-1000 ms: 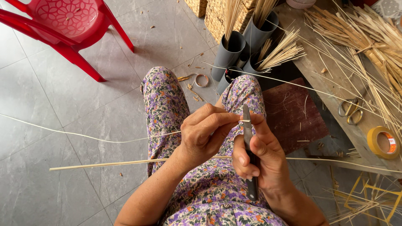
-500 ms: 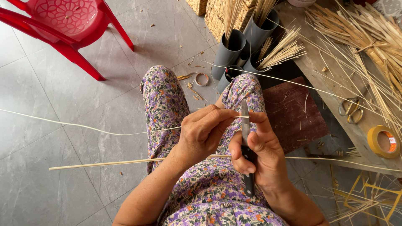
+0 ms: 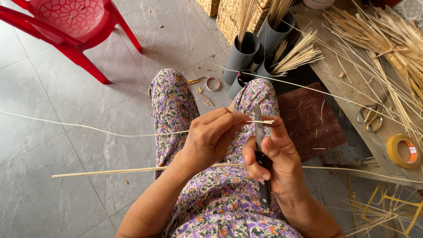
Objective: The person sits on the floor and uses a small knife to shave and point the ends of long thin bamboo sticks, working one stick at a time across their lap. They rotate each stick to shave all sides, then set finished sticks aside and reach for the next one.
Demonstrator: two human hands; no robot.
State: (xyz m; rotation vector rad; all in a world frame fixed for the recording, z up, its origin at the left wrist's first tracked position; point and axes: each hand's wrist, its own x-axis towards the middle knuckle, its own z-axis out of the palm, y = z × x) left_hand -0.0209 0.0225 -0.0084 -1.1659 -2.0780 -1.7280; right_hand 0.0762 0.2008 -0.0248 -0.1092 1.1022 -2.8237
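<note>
Item: thin pale bamboo strip (image 3: pixel 132 133), held over your lap, its end against the knife (image 3: pixel 259 132); since a second ago its long tail has drooped lower across the floor, so the sliver appears to be feeding through the blade. Your left hand (image 3: pixel 211 136) pinches the strip shut-fingered; your right hand (image 3: pixel 273 154) is wrapped around the knife. Beyond: grey tubes (image 3: pixel 246 55) of splints ahead, a yellow tape roll (image 3: pixel 403 151) on the right-hand board.

Home craft workshop: tiled floor (image 3: pixel 66 88), grey tubes (image 3: pixel 246 55) held bamboo splints, split-strip bundles (image 3: pixel 383 35) covered wooden bench (image 3: pixel 339 75), woven baskets (image 3: pixel 229 15), red plastic chair (image 3: pixel 70 22).
</note>
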